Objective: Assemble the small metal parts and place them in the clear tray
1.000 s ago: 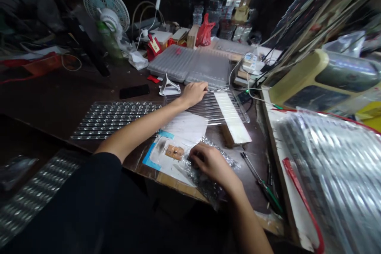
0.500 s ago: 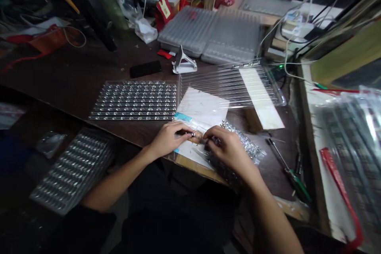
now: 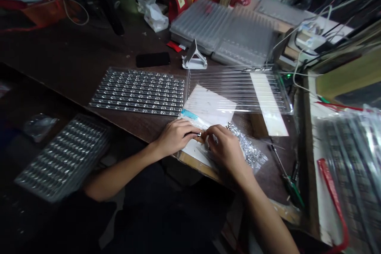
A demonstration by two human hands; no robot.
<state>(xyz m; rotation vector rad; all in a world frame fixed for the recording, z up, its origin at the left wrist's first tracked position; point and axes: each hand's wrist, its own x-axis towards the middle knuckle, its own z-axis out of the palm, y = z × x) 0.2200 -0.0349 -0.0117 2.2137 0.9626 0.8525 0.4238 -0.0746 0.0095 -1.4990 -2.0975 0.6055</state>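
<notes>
Over a white board (image 3: 195, 149) at the table's front edge, my left hand (image 3: 175, 137) pinches a small shiny metal part (image 3: 199, 135) between thumb and fingertips. My right hand (image 3: 222, 143) is just to its right, fingers curled together near a brown block on the board; what they hold is hidden. A clear bag of small shiny parts (image 3: 250, 149) lies right of my right hand. Left of the board is a tray filled with rows of metal parts (image 3: 138, 91). A clear ridged tray (image 3: 238, 87) lies behind, partly under a white strip (image 3: 269, 105).
A black phone (image 3: 152, 59) and a white stand (image 3: 194, 57) are behind the trays. Stacked clear trays (image 3: 202, 24) stand farther back. A green-handled screwdriver (image 3: 293, 190) lies at right, near a red strap (image 3: 333, 198). More filled trays (image 3: 62, 154) are low at left.
The view has shifted, so most table items sit differently in the picture. My right hand's fingers have come closer to my left fingertips and the small part.
</notes>
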